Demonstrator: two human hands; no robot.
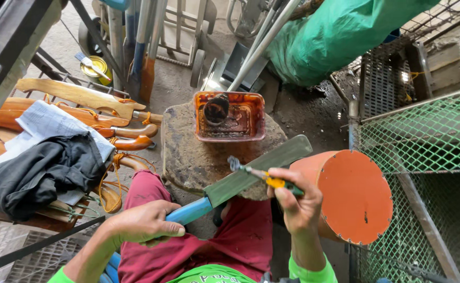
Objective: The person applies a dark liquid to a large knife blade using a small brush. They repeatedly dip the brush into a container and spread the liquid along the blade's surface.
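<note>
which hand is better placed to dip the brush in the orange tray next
Right, most likely. The right hand holds the brush, nearer the orange tray. The left hand grips the blue handle, steadying the green blade.

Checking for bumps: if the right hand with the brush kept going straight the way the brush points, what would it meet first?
Probably the flat green blade: the right hand aims its brush up-left across it, bristles seemingly at the surface. Depth is unclear.

Grey, stained concrete floor [177, 84] under daylight. Green wire mesh panels [429, 136] at three o'clock. Green tarpaulin [334, 31] at one o'clock. Metal poles and a hand truck [188, 31] at twelve. Wooden handles [83, 105] and dark cloth [36, 173] at nine.
</note>
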